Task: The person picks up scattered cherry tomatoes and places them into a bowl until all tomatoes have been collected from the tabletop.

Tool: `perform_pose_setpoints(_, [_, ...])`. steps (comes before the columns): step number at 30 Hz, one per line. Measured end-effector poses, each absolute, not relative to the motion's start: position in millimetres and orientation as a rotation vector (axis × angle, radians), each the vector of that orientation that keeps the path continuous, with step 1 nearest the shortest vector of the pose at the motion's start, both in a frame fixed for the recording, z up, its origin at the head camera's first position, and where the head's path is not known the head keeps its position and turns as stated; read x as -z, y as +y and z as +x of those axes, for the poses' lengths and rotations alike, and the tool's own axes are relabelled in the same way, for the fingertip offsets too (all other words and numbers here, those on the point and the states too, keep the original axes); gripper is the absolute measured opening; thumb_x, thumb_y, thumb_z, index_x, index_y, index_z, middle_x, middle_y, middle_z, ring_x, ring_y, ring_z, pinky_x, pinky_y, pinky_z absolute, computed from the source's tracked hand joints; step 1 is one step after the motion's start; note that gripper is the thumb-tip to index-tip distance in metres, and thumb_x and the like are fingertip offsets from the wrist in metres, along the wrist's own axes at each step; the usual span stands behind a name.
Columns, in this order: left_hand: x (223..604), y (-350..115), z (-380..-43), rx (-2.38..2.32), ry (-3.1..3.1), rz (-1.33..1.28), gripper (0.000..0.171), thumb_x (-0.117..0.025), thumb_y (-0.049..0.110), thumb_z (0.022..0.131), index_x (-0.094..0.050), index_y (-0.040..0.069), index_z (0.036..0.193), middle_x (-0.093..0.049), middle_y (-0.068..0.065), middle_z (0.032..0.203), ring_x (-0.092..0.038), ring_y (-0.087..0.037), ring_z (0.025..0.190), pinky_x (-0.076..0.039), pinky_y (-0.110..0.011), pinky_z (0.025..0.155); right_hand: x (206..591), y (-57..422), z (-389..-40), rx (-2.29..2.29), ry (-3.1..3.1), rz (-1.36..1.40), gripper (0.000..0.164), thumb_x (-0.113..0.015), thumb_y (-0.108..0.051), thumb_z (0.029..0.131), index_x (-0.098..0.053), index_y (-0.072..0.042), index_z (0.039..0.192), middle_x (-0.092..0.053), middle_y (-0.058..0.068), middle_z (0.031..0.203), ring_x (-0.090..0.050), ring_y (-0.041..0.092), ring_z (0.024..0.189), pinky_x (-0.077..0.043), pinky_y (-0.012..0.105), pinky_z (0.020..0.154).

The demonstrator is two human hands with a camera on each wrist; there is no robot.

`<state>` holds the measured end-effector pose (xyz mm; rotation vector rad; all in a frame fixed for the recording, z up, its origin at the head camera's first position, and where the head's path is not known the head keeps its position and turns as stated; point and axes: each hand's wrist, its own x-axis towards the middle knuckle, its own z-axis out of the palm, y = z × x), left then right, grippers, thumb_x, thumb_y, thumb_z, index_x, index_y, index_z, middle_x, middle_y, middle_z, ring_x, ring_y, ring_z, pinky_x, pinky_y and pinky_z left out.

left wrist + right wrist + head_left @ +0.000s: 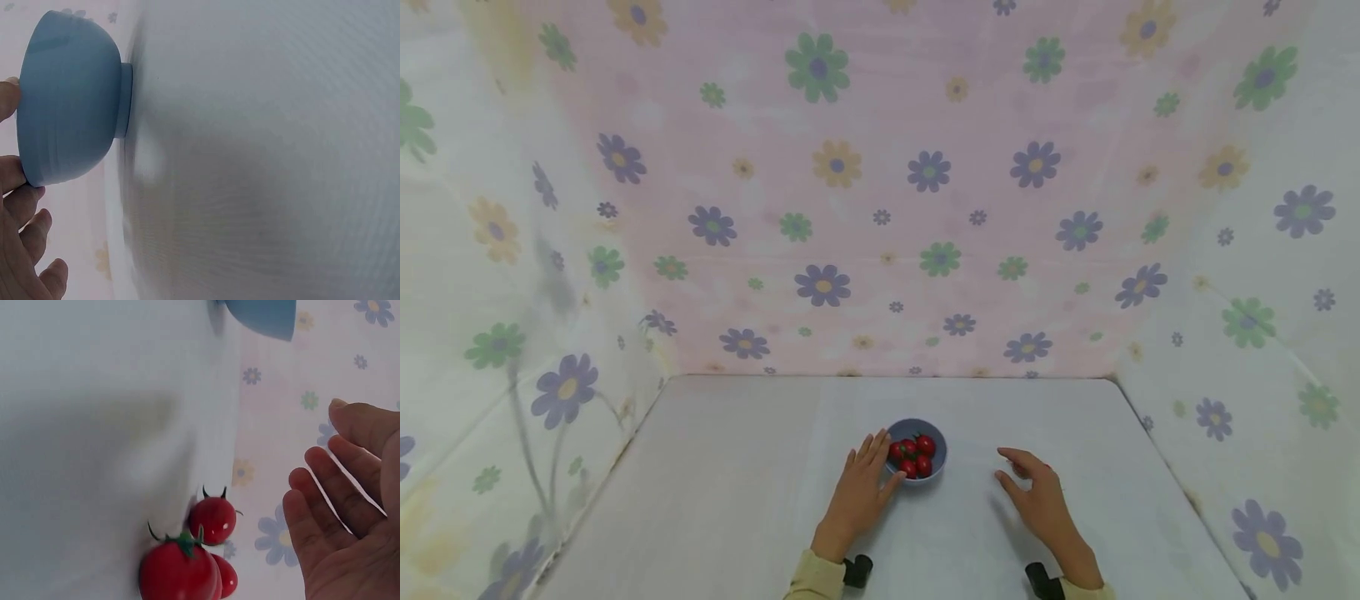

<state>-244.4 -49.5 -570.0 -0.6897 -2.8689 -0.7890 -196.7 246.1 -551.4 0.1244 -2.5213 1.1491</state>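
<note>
A blue bowl (937,471) holding several red cherry tomatoes (924,465) stands on the white table. My left hand (859,493) rests against the bowl's left side, fingers mostly straight and the thumb along the near rim. In the left wrist view its thumb and fingertips touch the rim of the bowl (72,100). Apart from the bowl, on its right, my right hand (1039,502) hovers with thumb and fingers spread, holding nothing. The right wrist view shows tomatoes (178,575) with green stems on the table beside that hand; in the head view the hand mostly hides them.
The white tabletop (737,475) spreads around both hands. Flower-printed cloth (880,242) hangs behind the table and along both sides. Dark wrist cameras (858,572) sit on both wrists below the sleeves.
</note>
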Motion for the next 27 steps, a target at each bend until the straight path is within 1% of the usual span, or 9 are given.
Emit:
perform_pose_setpoints(2, [570, -49, -244, 0.792, -2.873, -0.687, 0.070, -0.051, 0.047, 0.105, -0.039, 0.000, 0.155, -0.034, -0.014, 0.164, -0.031, -0.038, 0.152, -0.029, -0.063, 0.119, 551, 251, -196, -1.097, -2.509, 0.143, 0.039, -0.079, 0.003, 0.084, -0.070, 0.000, 0.122, -0.072, 0.015, 0.113, -0.067, 0.030, 0.094, -0.058, 0.038, 0.076])
perform_pose_setpoints(4, [569, -49, -243, 0.792, -2.873, -0.688, 0.070, -0.052, 0.046, 0.105, -0.039, 0.000, 0.155, -0.034, -0.014, 0.164, -0.031, -0.038, 0.151, -0.029, -0.063, 0.118, 549, 256, -197, -1.075, -2.504, 0.150, 0.039, -0.079, 0.005, 0.084, -0.070, 0.000, 0.121, -0.072, 0.015, 0.108, -0.061, 0.027, 0.082, -0.053, 0.032, 0.066])
perform_pose_setpoints(7, [568, -49, -243, 0.788, -2.882, -0.681, 0.070, -0.052, 0.046, 0.105, -0.039, 0.000, 0.155, -0.034, -0.014, 0.164, -0.031, -0.038, 0.151, -0.029, -0.063, 0.119, 546, 263, -198, -1.084, -2.534, 0.134, 0.038, -0.078, 0.005, 0.085, -0.070, 0.001, 0.122, -0.071, 0.015, 0.107, -0.055, 0.025, 0.075, -0.047, 0.027, 0.060])
perform_pose_setpoints(9, [568, -49, -243, 0.791, -2.884, -0.681, 0.070, -0.053, 0.045, 0.105, -0.039, 0.000, 0.155, -0.034, -0.014, 0.164, -0.031, -0.038, 0.151, -0.028, -0.063, 0.119, 545, 268, -199, -1.084, -2.567, 0.116, 0.038, -0.077, 0.004, 0.086, -0.069, 0.001, 0.123, -0.071, 0.016, 0.111, -0.058, 0.025, 0.079, -0.052, 0.031, 0.067])
perform_pose_setpoints(11, [568, -49, -243, 0.795, -2.888, -0.679, 0.070, -0.052, 0.045, 0.105, -0.038, 0.000, 0.156, -0.034, -0.014, 0.164, -0.030, -0.037, 0.152, -0.028, -0.062, 0.119, 544, 274, -201, -1.086, -2.602, 0.109, 0.039, -0.077, 0.003, 0.087, -0.068, 0.002, 0.125, -0.070, 0.018, 0.117, -0.064, 0.029, 0.090, -0.058, 0.040, 0.079])
perform_pose_setpoints(14, [569, -48, -244, 0.795, -2.890, -0.681, 0.070, -0.052, 0.045, 0.105, -0.038, 0.000, 0.156, -0.033, -0.014, 0.164, -0.030, -0.038, 0.152, -0.028, -0.062, 0.119, 543, 282, -203, -1.079, -2.656, 0.111, 0.041, -0.075, 0.001, 0.089, -0.065, 0.003, 0.129, -0.067, 0.022, 0.127, -0.065, 0.040, 0.111, -0.054, 0.057, 0.095])
perform_pose_setpoints(15, [569, -48, -244, 0.789, -2.890, -0.682, 0.070, -0.052, 0.046, 0.105, -0.038, 0.000, 0.156, -0.033, -0.014, 0.164, -0.030, -0.038, 0.152, -0.028, -0.062, 0.119, 542, 284, -204, -1.086, -2.673, 0.113, 0.042, -0.075, 0.000, 0.090, -0.064, 0.004, 0.130, -0.066, 0.024, 0.128, -0.063, 0.042, 0.115, -0.052, 0.059, 0.097])
perform_pose_setpoints(20, [569, -49, -243, 0.794, -2.886, -0.682, 0.071, -0.051, 0.048, 0.105, -0.038, 0.000, 0.156, -0.034, -0.014, 0.164, -0.031, -0.038, 0.152, -0.028, -0.062, 0.119, 541, 291, -210, -1.096, -2.740, 0.131, 0.043, -0.074, 0.000, 0.090, -0.062, 0.007, 0.131, -0.063, 0.027, 0.130, -0.061, 0.046, 0.119, -0.053, 0.057, 0.097])
perform_pose_setpoints(27, [570, -50, -244, 0.811, -2.883, -0.682, 0.071, -0.049, 0.049, 0.105, -0.038, 0.001, 0.156, -0.033, -0.014, 0.164, -0.030, -0.037, 0.152, -0.028, -0.062, 0.119, 540, 294, -221, -1.135, -2.866, 0.095, 0.044, -0.072, 0.000, 0.092, -0.059, 0.009, 0.133, -0.060, 0.030, 0.131, -0.063, 0.046, 0.115, -0.057, 0.054, 0.092])
